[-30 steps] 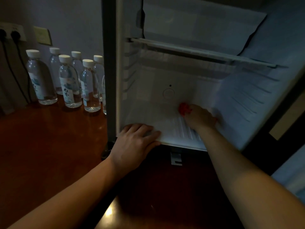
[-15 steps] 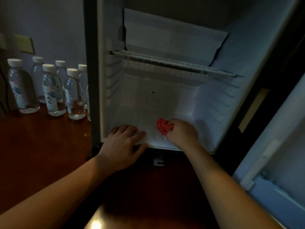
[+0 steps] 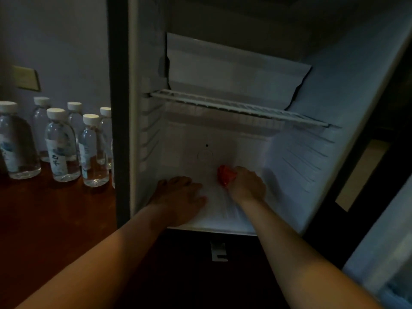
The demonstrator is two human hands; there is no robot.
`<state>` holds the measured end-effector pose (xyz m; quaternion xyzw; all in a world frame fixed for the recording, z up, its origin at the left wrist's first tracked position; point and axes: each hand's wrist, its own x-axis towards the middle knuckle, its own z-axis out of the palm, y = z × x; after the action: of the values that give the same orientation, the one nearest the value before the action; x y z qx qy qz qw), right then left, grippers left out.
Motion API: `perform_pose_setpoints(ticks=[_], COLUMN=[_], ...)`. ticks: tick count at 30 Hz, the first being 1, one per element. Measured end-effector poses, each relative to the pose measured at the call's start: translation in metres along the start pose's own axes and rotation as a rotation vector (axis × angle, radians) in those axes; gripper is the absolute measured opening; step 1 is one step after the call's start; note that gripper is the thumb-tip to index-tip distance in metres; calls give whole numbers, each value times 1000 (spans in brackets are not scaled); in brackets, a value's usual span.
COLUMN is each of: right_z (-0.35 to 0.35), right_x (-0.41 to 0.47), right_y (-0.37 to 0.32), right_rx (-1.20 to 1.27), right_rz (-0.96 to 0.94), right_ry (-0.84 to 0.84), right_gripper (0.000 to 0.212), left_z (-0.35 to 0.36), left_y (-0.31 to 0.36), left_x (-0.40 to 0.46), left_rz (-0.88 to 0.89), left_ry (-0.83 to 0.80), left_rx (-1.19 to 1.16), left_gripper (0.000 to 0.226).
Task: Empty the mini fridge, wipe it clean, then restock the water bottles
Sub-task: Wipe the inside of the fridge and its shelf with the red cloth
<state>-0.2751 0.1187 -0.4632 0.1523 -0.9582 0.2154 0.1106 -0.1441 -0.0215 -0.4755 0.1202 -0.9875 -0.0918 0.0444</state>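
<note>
The mini fridge (image 3: 334,90) stands open with nothing on its white floor or its wire shelf (image 3: 234,107). My right hand (image 3: 246,186) grips a bunched red cloth (image 3: 225,175) and holds it against the fridge floor near the back wall. My left hand (image 3: 180,195) rests flat on the floor at the front left, fingers straight. Several water bottles (image 3: 60,148) with white caps stand outside, to the left of the fridge on the wooden surface.
The wooden surface (image 3: 44,219) runs dark brown to the left and under the fridge. The open fridge door (image 3: 383,253) hangs at the right edge. A wall plate (image 3: 25,78) sits above the bottles. The light is dim.
My right hand with the cloth has slid left along the fridge floor and then back toward the rear. My left hand has moved further inside. The view has shifted right.
</note>
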Motion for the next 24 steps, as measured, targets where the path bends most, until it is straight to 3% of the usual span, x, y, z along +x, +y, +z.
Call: perform_pose_setpoints(ticks=[8, 13, 15, 24], right_z=[-28, -32, -22, -10], right_x=[43, 53, 52, 60], right_y=[-13, -27, -32, -36], right_rx=[673, 751, 742, 592], right_rz=[451, 473, 410, 383], right_ry=[459, 739, 736, 621], right_gripper=[50, 38, 27, 47], left_z=[-3, -5, -4, 5], left_y=[3, 2, 2, -2], left_x=[-3, -3, -3, 4], left_rz=[7, 15, 17, 22], left_ry=[18, 22, 36, 38], left_rx=[-44, -53, -73, -48], left_gripper=[55, 54, 53, 57])
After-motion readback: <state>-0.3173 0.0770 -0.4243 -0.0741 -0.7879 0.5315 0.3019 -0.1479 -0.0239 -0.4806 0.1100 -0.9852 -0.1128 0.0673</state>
